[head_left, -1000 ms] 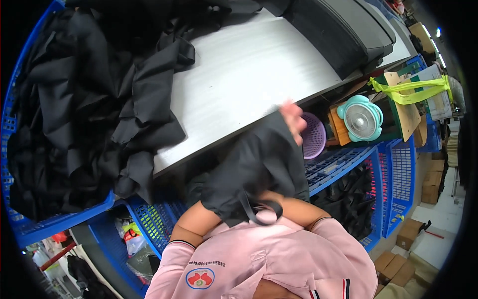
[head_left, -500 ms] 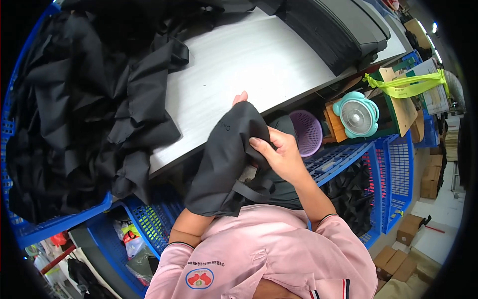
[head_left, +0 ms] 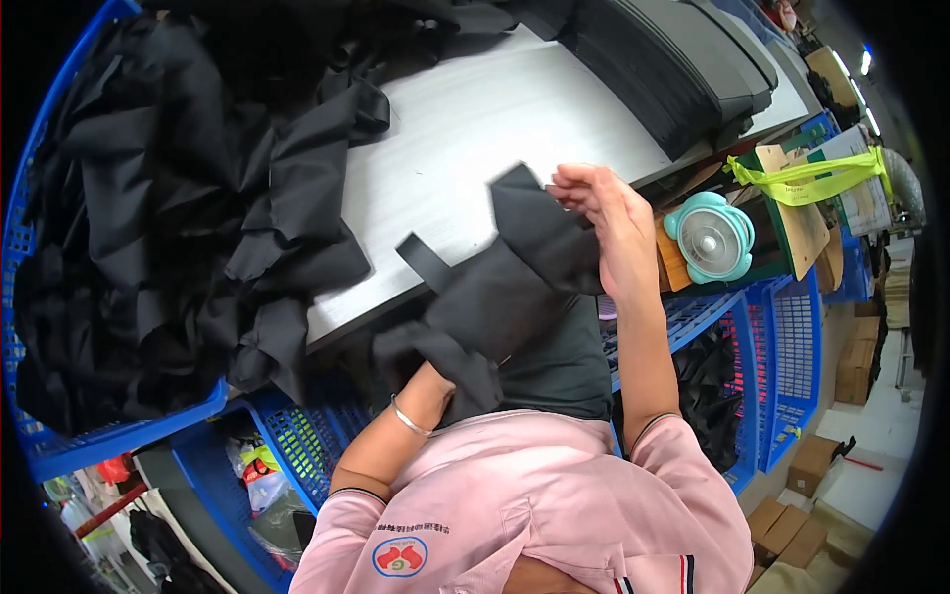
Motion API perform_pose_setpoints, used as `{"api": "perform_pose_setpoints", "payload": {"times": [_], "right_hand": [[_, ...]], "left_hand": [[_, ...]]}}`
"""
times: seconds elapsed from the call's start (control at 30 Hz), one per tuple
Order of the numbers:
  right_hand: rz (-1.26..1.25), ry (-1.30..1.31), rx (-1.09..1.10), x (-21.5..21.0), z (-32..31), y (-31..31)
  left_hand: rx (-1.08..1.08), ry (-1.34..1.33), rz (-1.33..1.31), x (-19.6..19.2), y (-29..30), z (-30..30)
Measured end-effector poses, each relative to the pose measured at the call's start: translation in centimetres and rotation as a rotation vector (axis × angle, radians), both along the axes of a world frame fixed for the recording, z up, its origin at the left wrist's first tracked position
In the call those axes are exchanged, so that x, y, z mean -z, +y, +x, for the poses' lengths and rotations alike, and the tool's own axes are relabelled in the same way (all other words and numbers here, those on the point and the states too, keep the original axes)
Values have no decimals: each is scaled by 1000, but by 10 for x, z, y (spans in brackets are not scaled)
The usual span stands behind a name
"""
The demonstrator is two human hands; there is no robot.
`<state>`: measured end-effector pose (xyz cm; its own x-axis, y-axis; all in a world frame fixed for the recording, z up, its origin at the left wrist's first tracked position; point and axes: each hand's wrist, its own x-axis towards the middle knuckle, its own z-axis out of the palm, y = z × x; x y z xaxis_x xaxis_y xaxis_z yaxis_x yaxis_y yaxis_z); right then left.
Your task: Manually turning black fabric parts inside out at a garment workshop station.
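Note:
A black fabric bag (head_left: 515, 282) with a short strap is stretched slantwise in front of me, over my lap and the table's near edge, slightly blurred. My left hand, past a silver bangle at the wrist, is inside the crumpled lower end of the cloth, so its fingers are hidden. At the bag's upper right side is my right hand (head_left: 614, 218), fingers stretched out and close together against the fabric's edge. It appears open, and its thumb is not clearly visible. The loose strap (head_left: 424, 262) sticks out to the left over the white table (head_left: 445, 129).
A large heap of black fabric pieces (head_left: 168, 188) fills the left side, over a blue basket (head_left: 129, 441). Stacked black pieces (head_left: 643, 69) lie at the table's far right. A turquoise fan (head_left: 711, 238) stands at right, above blue plastic crates (head_left: 787, 337).
My right hand has moved up and right, and its fingers have straightened. The bag has slid off my left forearm, baring the bangle, and now spreads up and right with its strap on the left.

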<state>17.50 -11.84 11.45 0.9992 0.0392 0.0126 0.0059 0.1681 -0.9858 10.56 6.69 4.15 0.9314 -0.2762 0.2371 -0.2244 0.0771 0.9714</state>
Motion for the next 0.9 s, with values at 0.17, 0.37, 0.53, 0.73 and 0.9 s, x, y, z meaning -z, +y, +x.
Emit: {"api": "perform_pose_setpoints", "payload": {"times": [0.17, 0.37, 0.53, 0.73, 0.9], "right_hand": [[-637, -502, 184, 14, -44, -3], [-902, -614, 197, 15, -37, 10], [-207, -412, -497, 9, -26, -23], [-225, -459, -293, -10, 13, -44], [-539, -728, 117, -17, 108, -31]], "left_hand": [[-54, -9, 63, 23, 13, 18], [-63, -9, 174, 50, 9, 22], [-87, -14, 246, 74, 42, 27], [-17, 448, -489, 81, 67, 43], [-75, 551, -186, 22, 44, 54]]}}
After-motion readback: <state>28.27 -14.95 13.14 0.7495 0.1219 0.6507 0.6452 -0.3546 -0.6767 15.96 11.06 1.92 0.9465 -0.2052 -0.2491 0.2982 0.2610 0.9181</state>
